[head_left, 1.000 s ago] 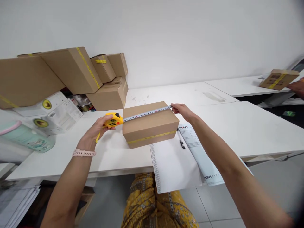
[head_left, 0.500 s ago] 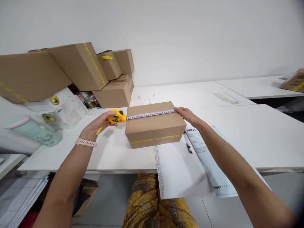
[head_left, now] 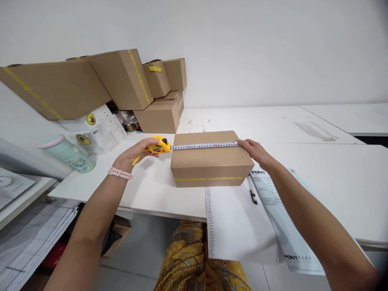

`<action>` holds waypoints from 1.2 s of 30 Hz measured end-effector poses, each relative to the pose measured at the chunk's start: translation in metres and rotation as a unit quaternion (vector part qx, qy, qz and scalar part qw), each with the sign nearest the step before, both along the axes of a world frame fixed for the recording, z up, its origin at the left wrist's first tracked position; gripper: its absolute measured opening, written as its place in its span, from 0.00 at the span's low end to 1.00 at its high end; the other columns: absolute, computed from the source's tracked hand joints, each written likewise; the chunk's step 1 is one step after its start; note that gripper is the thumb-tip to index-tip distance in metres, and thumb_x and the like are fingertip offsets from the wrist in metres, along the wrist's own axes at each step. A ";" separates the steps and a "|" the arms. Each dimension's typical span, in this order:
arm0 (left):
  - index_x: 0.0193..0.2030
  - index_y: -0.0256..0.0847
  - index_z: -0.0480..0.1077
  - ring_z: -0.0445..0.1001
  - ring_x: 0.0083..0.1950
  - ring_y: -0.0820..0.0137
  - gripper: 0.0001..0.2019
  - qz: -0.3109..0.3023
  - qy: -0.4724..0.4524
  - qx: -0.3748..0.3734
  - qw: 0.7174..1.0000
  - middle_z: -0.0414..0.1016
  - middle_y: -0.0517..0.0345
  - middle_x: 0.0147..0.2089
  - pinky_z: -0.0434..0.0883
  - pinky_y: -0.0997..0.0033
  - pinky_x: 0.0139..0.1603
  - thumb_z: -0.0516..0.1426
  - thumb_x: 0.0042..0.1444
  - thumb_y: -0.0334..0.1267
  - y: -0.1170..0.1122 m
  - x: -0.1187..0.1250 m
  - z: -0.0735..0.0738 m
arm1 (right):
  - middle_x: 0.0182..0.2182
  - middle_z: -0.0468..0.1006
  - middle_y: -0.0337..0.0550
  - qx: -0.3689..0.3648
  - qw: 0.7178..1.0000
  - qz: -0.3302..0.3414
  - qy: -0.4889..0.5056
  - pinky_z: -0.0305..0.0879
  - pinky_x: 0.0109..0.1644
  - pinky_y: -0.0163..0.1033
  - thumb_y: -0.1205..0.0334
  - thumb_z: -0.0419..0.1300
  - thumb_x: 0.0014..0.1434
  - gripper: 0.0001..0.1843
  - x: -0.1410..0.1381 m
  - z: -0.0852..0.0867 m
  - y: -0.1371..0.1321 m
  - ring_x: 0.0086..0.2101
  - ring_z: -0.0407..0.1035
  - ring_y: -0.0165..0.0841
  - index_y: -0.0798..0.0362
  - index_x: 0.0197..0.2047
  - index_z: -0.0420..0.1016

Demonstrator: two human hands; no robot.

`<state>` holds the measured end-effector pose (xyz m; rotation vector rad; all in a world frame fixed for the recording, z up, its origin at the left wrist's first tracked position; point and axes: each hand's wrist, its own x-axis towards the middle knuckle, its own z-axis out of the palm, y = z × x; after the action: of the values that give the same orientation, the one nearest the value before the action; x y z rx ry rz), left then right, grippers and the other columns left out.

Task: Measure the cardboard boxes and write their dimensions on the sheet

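A closed cardboard box (head_left: pixel 212 159) with a yellow tape strip along its front rests on the white table. Across its top lies the extended blade of a yellow tape measure (head_left: pixel 160 144). My left hand (head_left: pixel 138 151) is wrapped round the tape measure's case, just left of the box, with its yellow strap hanging below. At the box's right top edge, my right hand (head_left: pixel 253 151) pinches the free end of the blade against the cardboard. The fingertips partly hide that end.
A spiral notebook (head_left: pixel 239 226), a black pen (head_left: pixel 253 197) and a pale blue PONY bag (head_left: pixel 285 218) lie at the front right. Stacked cardboard boxes (head_left: pixel 121 79), white avocado-print boxes (head_left: pixel 100 129) and a mint tumbler (head_left: pixel 71 153) stand at the left.
The view has turned slightly left, so everything appears shifted right. Both hands keep their hold on the tape measure, its blade still across the box top.
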<state>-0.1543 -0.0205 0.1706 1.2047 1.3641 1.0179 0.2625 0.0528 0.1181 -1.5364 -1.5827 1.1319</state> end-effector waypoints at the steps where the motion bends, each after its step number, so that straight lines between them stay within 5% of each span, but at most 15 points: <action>1: 0.48 0.38 0.79 0.78 0.51 0.56 0.22 -0.001 0.002 0.000 1.000 0.81 0.45 0.51 0.77 0.69 0.36 0.66 0.50 0.49 -0.001 -0.001 0.000 | 0.35 0.70 0.41 -0.001 1.000 0.000 -0.003 0.57 0.33 0.38 0.31 0.58 0.56 0.27 0.000 0.000 0.000 0.34 0.63 0.34 0.50 0.34 0.67; 15: 0.43 0.38 0.80 0.77 0.49 0.57 0.18 0.003 -0.002 0.002 1.000 0.82 0.46 0.49 0.77 0.69 0.34 0.65 0.51 0.48 -0.007 0.004 0.004 | 0.36 0.71 0.42 0.001 1.000 -0.002 -0.013 0.59 0.33 0.39 0.32 0.58 0.57 0.27 0.002 -0.004 0.005 0.34 0.64 0.34 0.50 0.35 0.69; 23: 0.49 0.36 0.80 0.77 0.50 0.57 0.22 0.023 -0.016 -0.007 1.000 0.81 0.43 0.53 0.78 0.70 0.35 0.66 0.51 0.48 -0.003 -0.015 -0.002 | 0.40 0.76 0.46 -0.024 1.000 0.001 -0.009 0.63 0.37 0.40 0.31 0.59 0.55 0.28 0.000 0.003 0.000 0.37 0.68 0.37 0.50 0.37 0.71; 29: 0.46 0.36 0.80 0.78 0.49 0.56 0.21 0.020 -0.017 -0.003 1.000 0.82 0.44 0.50 0.78 0.69 0.34 0.66 0.49 0.48 -0.006 -0.006 0.001 | 0.59 0.74 0.46 0.001 0.999 0.027 0.031 0.69 0.53 0.49 0.32 0.59 0.57 0.29 -0.001 0.002 -0.001 0.53 0.70 0.47 0.42 0.53 0.73; 33: 0.41 0.38 0.81 0.78 0.48 0.57 0.17 0.013 -0.007 -0.002 1.000 0.82 0.45 0.50 0.77 0.70 0.33 0.67 0.49 0.49 -0.004 0.007 0.005 | 0.74 0.54 0.31 0.081 0.990 0.108 0.049 0.55 0.70 0.56 0.35 0.56 0.61 0.26 0.001 -0.005 0.010 0.69 0.54 0.50 0.32 0.59 0.74; 36: 0.40 0.39 0.81 0.78 0.48 0.57 0.17 0.017 -0.011 -0.004 1.000 0.82 0.46 0.49 0.77 0.69 0.33 0.67 0.49 0.48 -0.003 0.008 0.005 | 0.74 0.53 0.30 0.096 0.985 0.133 0.052 0.45 0.74 0.57 0.37 0.57 0.63 0.23 0.003 -0.009 0.017 0.71 0.50 0.50 0.36 0.54 0.81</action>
<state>-0.1461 -0.0238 0.1758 1.1647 1.3743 1.0455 0.2650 0.0700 0.1091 -1.1485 -1.8040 1.1432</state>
